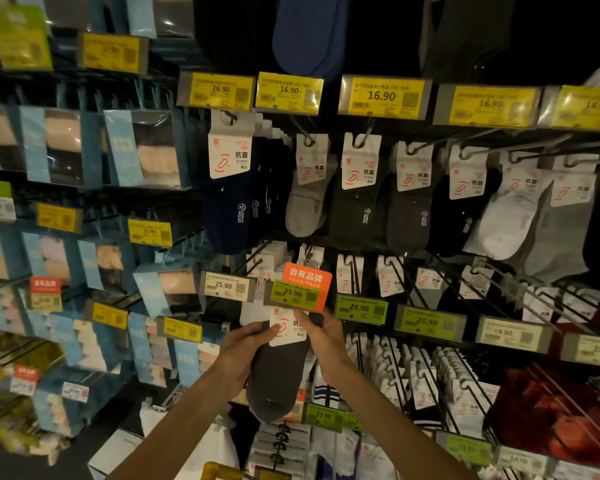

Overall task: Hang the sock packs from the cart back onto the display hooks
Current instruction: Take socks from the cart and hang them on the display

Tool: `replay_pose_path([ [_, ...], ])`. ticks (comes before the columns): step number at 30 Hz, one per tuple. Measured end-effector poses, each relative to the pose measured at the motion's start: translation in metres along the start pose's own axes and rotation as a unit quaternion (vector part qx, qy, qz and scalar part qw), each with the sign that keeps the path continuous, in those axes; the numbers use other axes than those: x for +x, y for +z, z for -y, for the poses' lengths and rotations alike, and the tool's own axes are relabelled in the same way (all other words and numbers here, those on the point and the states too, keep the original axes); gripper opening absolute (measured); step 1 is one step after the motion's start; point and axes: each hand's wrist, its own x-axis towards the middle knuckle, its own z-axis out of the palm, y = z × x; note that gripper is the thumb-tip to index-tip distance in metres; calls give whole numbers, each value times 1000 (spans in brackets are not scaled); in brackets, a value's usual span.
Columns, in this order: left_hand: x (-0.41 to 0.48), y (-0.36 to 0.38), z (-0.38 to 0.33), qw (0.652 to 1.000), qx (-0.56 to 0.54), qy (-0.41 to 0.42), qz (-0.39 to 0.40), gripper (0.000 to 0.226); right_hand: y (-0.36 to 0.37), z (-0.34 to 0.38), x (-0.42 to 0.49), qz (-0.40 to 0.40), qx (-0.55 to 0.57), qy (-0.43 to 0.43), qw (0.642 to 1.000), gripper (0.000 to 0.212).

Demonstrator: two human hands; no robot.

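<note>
Item: sock pack (278, 375), dark grey, with a white card header (286, 332) bearing a red sock emblem. I judge it light and limp below the card. The card is the only stiff part, so I would hold it there. Left grip (246, 349) and right grip (323, 337) both pinch the header edges. The socks dangle beneath them, and the orange price label (303, 285) sits just above.

Dark grey sock pack (278, 372) with white header card, held upright just below the 25.90 tag
</note>
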Motion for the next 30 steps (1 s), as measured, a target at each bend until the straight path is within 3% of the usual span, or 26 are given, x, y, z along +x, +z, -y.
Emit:
replay_pose_path([
  [8,10,13,2,1000,0,-7,-26,25,-3,-3,9,-10,-9,-6,1000,29],
  [13,9,17,7,996,32,41,-67,28,-8,-13,0,9,-113,-61,992,46],
  [16,5,16,9,992,39,76,-95,30,-11,-22,-15,-33,-182,-132,974,59],
  [18,2,13,10,990,50,87,-103,30,-12,-27,-28,-78,-236,-208,946,50],
  [20,1,9,13,989,59,82,-105,26,-13,-31,-34,-51,-258,-245,933,33],
  [24,-4,5,18,995,42,34,-80,21,-5,-22,-24,57,-180,-128,974,27],
  [30,-8,5,19,997,30,2,-76,22,1,-22,18,19,-85,46,995,20],
])
